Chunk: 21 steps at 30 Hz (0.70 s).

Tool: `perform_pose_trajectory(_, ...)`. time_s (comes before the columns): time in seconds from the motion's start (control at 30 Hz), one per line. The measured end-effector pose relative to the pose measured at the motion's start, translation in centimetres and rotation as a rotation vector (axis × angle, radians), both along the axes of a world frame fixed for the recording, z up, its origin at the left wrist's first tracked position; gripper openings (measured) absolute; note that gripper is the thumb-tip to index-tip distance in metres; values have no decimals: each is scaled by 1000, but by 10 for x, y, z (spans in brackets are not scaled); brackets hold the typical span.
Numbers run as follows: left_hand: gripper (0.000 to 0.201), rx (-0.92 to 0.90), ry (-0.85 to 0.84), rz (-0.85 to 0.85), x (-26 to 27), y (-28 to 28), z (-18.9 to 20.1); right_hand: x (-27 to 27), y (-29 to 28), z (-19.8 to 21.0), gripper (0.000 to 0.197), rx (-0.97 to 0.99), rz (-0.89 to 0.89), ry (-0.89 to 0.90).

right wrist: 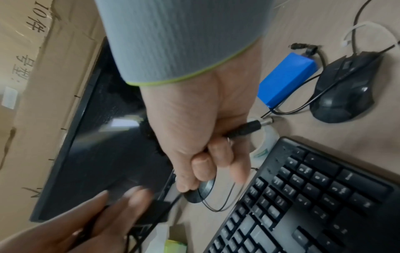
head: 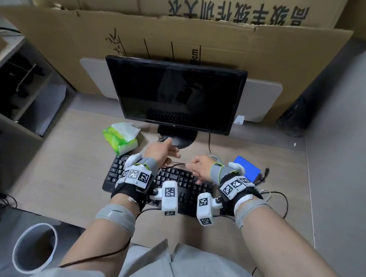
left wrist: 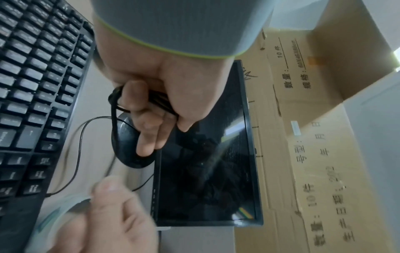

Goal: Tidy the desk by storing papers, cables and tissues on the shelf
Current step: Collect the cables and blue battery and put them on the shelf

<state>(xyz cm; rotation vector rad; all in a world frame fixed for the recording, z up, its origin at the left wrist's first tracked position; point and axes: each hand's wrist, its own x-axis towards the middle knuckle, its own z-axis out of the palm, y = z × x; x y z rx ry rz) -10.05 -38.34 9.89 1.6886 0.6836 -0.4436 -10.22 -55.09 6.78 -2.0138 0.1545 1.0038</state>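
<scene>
the left hand (left wrist: 151,95) grips a coiled black cable (left wrist: 113,109); the right hand (right wrist: 201,130), just beside it, holds the cable's plug end (right wrist: 244,130) above the keyboard (head: 173,182).

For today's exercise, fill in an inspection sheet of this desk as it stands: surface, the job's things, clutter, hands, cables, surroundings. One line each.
Surface: pale wood desk, monitor and keyboard in the middle.
Job's things: green tissue pack left of the monitor stand; black cable; papers, nothing seen.
Clutter: blue box, black mouse.
Hands: left hand has a grip on the bundled cable; right hand holds its plug end.
Cables: thin black lead loops beside the keyboard; another runs to the mouse.
Surroundings: shelf at left, cardboard boxes behind, bin on the floor.
</scene>
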Motion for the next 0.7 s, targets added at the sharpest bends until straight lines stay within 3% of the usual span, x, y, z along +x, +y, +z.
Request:
perform_pose_trajectory(0.13,49,-139,34,-112,-7,1,8,4,-6,8,33,-299,37,-115)
perform_pose_trajectory(0.2,53,-168,91,-195,-14,-3,11,11,0,21,37,-342,-31,-173)
perform_pose_trajectory(0.3,56,-178,166,-281,-20,-9,9,19,10,41,40,-251,-133,-301)
perform_pose_trajectory(0.4,54,-206,173,-278,-20,-15,9,19,19,48,46,-156,-120,-411)
perform_pose_trajectory(0.63,45,-237,-46,43,-15,-19,0,-5,14,46,13,310,-59,-228)
perform_pose_trajectory(0.7,39,-299,-49,57,-14,-20,-8,-13,7,43,10,380,-67,-157)
